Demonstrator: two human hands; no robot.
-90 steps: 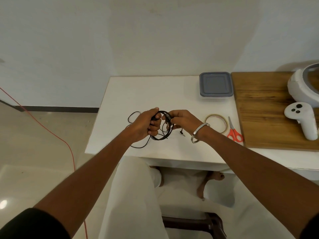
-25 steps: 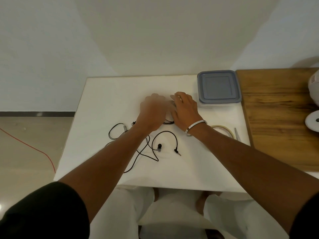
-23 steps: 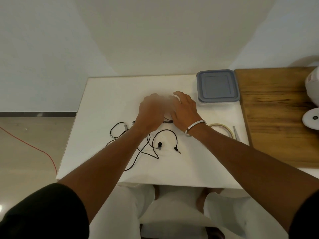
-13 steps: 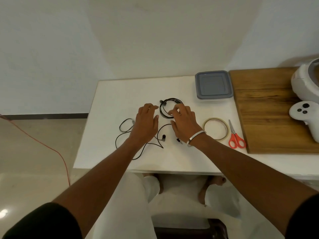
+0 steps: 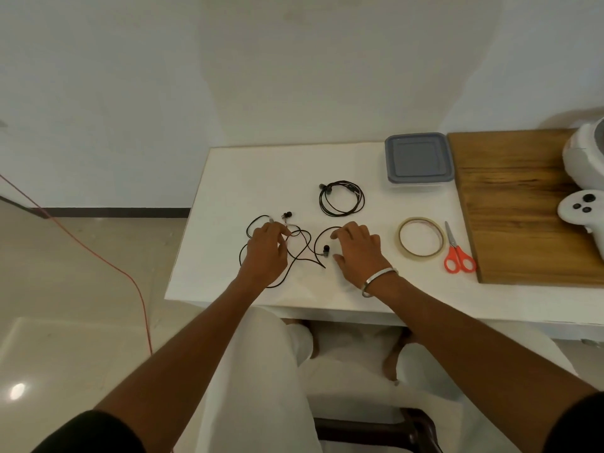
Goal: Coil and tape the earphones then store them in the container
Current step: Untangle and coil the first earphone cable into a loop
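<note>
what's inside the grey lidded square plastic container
Cannot tell: the grey lidded square plastic container is closed, its opaque lid hiding the inside. The coiled black earphones lie outside.

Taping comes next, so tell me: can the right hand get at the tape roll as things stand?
Probably yes. The right hand holds nothing, and only bare white table separates it from the beige tape roll.

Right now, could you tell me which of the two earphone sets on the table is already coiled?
The far earphones, lying alone as a neat ring toward the container; the near earphones sprawl loose under both hands.
</note>
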